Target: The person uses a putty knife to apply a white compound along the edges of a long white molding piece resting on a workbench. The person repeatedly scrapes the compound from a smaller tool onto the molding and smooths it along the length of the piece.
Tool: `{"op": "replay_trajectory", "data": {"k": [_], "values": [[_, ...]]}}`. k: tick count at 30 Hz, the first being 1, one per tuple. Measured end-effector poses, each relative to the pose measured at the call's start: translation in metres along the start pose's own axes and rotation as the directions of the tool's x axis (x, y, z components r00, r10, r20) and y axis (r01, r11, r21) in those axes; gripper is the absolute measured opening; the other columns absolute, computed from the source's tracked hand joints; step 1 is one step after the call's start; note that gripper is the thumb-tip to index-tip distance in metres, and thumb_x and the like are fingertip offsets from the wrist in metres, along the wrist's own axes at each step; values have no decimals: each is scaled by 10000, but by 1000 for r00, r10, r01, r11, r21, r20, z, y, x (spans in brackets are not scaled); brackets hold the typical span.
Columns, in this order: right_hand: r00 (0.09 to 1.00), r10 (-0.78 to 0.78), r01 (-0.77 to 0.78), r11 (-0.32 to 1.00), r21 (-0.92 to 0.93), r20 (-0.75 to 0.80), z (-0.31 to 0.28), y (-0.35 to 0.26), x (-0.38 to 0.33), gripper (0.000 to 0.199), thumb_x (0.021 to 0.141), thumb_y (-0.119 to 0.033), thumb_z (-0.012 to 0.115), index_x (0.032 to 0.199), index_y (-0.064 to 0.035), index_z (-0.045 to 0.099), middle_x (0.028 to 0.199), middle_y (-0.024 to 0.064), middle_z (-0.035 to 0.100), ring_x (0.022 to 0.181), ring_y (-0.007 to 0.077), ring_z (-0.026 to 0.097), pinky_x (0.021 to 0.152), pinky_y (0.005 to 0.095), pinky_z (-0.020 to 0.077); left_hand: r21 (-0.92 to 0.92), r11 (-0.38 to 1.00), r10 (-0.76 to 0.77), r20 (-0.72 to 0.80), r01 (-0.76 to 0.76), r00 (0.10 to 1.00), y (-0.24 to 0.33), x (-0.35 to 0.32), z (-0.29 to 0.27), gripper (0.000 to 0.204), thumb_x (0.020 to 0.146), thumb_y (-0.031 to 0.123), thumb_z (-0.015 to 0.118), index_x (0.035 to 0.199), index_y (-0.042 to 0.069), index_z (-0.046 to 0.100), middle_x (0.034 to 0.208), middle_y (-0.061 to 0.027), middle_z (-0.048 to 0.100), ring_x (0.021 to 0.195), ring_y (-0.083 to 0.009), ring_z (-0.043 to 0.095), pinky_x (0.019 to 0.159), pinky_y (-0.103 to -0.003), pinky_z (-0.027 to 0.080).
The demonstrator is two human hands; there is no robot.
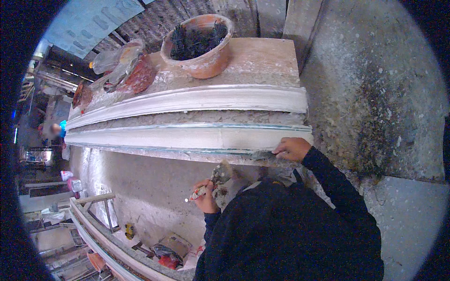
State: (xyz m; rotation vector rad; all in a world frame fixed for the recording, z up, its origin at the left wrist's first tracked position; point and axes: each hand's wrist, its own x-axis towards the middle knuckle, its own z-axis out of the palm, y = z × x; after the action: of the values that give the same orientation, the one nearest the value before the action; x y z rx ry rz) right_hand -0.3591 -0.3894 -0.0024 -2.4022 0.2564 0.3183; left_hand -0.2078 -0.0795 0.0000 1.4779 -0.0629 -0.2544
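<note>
My left hand (205,198) is closed around the handle of a trowel (222,173), whose blade is smeared with pale plaster. It is held in front of the bench, close to my body. At the bench's near right edge, my right hand (292,149) is closed on what looks like a thin grey scraper (264,155), pressed along the front edge of a long white plaster moulding (187,137). Green-blue lines run along this moulding's edges. Behind it lies a second white moulding (197,99), roughly parallel, with a rough grey strip between the two.
On the bench (267,56), an orange clay-coloured basin (206,69) holds dark bristly material. A clear plastic container (110,60) and reddish vessels (140,75) stand farther left. A wooden frame (91,198) and long rails (93,234) are at lower left. A stained wall (375,93) stands right.
</note>
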Motion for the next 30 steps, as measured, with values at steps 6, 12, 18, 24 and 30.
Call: {"op": "replay_trajectory", "data": {"k": [6,12,18,24,30], "values": [[1000,-8,8,1000,-18,3,-11,42,-42,276,750,-372,611,945,-185,664,827,102,569,799,281,568,683,380,451,11,1000,4,0,-4,1000,-8,-1,-13,149,734,0,636,838,30,534,881,-104,550,695,-176,553,644,-282,501],[1000,-3,4,999,42,-30,-4,36,-45,257,746,-343,624,953,-197,670,799,86,568,803,255,565,692,359,446,2,1000,-13,-62,13,998,-8,-7,-21,149,735,15,641,840,33,535,897,-89,547,780,-166,547,633,-270,503],[997,-53,54,998,12,-63,9,-24,36,282,767,-376,590,968,-192,662,785,86,575,782,265,573,668,371,451,50,999,2,-35,0,999,0,-4,-10,143,739,18,637,839,33,536,877,-91,551,802,-165,549,633,-273,508],[999,-23,23,999,33,25,-2,14,5,324,774,-422,559,936,-158,655,826,142,598,811,324,575,703,405,461,-8,1000,0,44,0,999,6,-4,-9,130,737,10,628,826,33,536,880,-89,552,798,-163,549,635,-279,511],[992,92,-102,988,117,81,-11,24,-31,307,757,-393,602,954,-166,662,847,134,606,822,296,582,717,386,464,40,999,37,-34,-35,999,-13,-9,-31,120,747,13,616,830,39,533,890,-76,540,788,-167,546,621,-276,519]]}}
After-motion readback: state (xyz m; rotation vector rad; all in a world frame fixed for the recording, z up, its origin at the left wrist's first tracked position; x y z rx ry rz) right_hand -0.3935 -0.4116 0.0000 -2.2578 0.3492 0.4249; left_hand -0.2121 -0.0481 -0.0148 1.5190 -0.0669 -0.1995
